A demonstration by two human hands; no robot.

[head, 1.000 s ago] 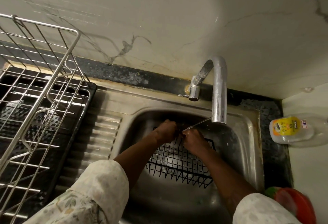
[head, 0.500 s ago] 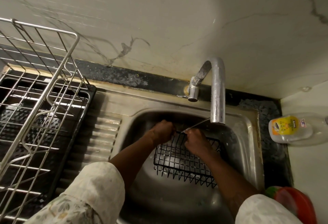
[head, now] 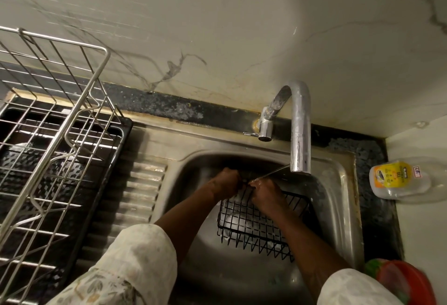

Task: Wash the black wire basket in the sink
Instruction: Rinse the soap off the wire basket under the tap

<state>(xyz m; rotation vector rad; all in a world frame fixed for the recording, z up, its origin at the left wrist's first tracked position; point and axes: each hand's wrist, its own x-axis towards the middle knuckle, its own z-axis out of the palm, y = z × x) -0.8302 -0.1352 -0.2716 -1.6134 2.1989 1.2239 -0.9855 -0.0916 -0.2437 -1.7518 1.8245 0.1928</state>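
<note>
Basket (head: 256, 223), black wire, sits inside the sink (head: 348, 183), toward the bowl's right half, and from my one head view I see it tilted, with its far rim raised toward the tap (head: 300, 130) and its near edge low, the short wire feet pointing down at the steel floor. My left hand (head: 225, 182) is curled over the far rim at its left end, holding the wire; the right hand (head: 266, 193) is just beside it, almost touching, and its fingers are also closed round the same rim. The fingertips themselves are blurred, so I cannot tell exactly which wires each one pinches. A thin stream of water (head: 271, 175) runs slantwise from the spout to the spot where the two hands meet. Both forearms reach in from the bottom of the frame, each in a pale patterned sleeve (head: 135, 263) pushed up above the wrist. Left of the bowl lies the ribbed drainboard (head: 137, 195), and past it a steel dish rack (head: 60, 135) stands in a black tray (head: 122, 145). On the counter to the right, well apart from the basket, a clear bottle (head: 399, 179) with a yellow label lies on its side, and a red object (head: 411, 280) shows at the lower right corner, too cropped to identify.
</note>
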